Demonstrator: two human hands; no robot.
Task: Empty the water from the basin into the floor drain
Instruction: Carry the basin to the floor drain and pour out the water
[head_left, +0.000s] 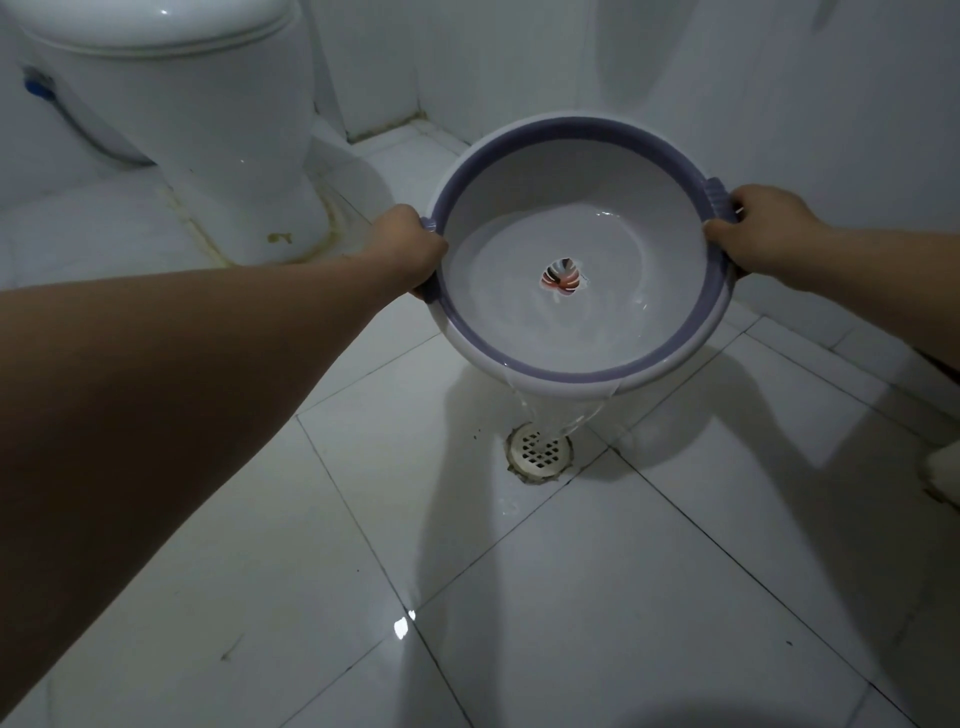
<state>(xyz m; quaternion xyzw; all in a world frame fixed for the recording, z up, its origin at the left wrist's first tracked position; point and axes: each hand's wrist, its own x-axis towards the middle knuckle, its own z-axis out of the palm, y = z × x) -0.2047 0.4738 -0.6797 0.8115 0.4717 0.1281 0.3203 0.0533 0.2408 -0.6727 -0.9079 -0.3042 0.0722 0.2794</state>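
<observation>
A round white basin (519, 218) with a purple rim and a leaf print on its bottom is held above the floor, tilted toward me. My left hand (408, 249) grips its left handle and my right hand (758, 228) grips its right handle. Water (550, 332) pools at the near side of the basin and spills over the near rim in a stream. The stream falls onto the round metal floor drain (540, 451) just below, set in the white tiles.
A white toilet (208, 130) stands at the back left, its base stained at the floor joint. White tiled walls close the back and right. The glossy tiled floor (571, 597) spreads toward me. A pale object (943, 473) sits at the right edge.
</observation>
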